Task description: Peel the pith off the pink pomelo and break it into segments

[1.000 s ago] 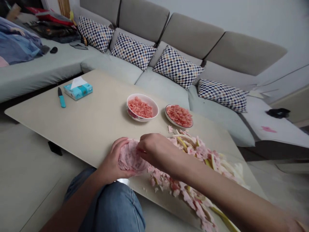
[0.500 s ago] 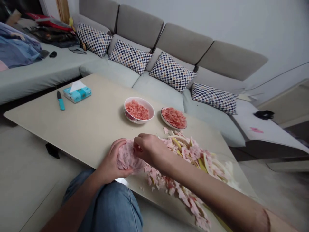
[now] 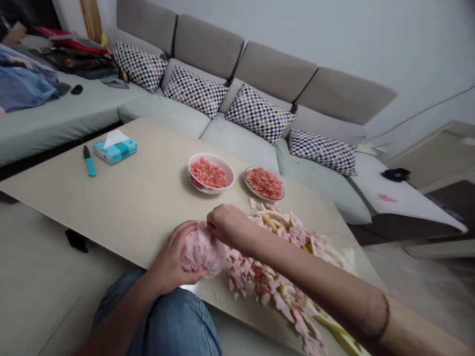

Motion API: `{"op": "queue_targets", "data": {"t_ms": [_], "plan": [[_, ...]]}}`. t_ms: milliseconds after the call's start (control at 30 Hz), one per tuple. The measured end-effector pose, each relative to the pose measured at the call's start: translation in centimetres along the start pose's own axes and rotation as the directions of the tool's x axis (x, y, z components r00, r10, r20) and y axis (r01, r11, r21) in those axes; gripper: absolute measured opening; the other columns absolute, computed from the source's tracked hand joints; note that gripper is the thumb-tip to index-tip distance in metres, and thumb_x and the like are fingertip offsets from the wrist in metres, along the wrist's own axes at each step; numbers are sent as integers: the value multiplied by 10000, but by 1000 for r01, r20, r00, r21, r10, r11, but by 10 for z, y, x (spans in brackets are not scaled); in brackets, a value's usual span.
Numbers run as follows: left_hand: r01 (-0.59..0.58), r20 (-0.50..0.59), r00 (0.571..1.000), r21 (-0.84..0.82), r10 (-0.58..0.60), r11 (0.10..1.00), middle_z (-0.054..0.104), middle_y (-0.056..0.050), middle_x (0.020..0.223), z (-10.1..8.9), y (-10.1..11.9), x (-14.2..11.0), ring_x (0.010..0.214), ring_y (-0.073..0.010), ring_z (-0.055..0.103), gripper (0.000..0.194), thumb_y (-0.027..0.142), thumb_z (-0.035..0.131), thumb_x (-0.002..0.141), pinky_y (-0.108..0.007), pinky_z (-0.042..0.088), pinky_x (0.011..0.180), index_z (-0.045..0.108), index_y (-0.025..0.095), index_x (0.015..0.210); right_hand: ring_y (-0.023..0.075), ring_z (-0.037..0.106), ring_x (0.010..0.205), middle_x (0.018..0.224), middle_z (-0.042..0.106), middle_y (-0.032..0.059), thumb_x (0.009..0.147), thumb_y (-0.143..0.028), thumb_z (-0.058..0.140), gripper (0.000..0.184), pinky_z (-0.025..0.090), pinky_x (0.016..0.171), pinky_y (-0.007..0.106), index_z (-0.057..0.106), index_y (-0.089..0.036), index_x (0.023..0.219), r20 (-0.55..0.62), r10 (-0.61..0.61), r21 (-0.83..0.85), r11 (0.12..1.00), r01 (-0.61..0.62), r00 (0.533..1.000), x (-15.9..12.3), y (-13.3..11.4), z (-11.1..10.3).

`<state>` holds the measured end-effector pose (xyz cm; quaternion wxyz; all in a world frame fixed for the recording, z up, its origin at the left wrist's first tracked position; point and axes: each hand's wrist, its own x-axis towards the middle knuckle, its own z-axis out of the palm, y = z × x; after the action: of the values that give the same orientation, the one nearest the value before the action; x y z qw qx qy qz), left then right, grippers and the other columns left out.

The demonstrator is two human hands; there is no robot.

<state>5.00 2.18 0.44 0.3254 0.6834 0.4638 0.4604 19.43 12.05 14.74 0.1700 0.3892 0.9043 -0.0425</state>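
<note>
A peeled pomelo [image 3: 202,251], covered in pale pink pith, is cupped from the left by my left hand [image 3: 173,257], thumb below and fingers over the top. At its upper right side, my right hand [image 3: 228,225] is curled closed with the fingertips pinching the pith; the tips are partly hidden behind the knuckles. Beneath and beyond my right forearm lies a spread pile of pomelo peel and pith [image 3: 272,282], pink-white scraps mixed with yellow-edged strips. Past my hands stand a white bowl [image 3: 191,180] and a dark-rimmed plate [image 3: 256,194], both heaped with pink pomelo flesh.
On the cream table [image 3: 129,207], a blue tissue pack [image 3: 120,151] and a knife [image 3: 89,163] with a turquoise handle lie at the far left. A grey-green sofa [image 3: 237,133] with checked cushions runs along the back. My knee [image 3: 181,316] is beside the table's near edge.
The view has shifted slightly. The pomelo has turned a little in my left hand, and my right hand stays at its upper side, fingers now curled tighter.
</note>
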Motion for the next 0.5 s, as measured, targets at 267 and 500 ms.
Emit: {"op": "queue_targets", "data": {"t_ms": [267,500], "plan": [[18,-18,1000,-23,-19,1000,348,-128,1509,-3,-3,-1,1430,-331,355,979,235,865,630,-573,301,1192,315,301,1437,136,671,666,782,763,20,809,-99,567,221,490,642,232,768,-173,864,-231,172,522,853,-27,958,-34,31,-5],[61,27,998,104,-64,993,387,-131,1524,-26,8,3,1426,-334,384,772,416,776,778,-534,368,1166,405,290,1443,201,718,873,950,767,84,702,20,432,404,572,801,336,770,-194,764,-387,195,428,904,-11,901,-90,75,75]]}}
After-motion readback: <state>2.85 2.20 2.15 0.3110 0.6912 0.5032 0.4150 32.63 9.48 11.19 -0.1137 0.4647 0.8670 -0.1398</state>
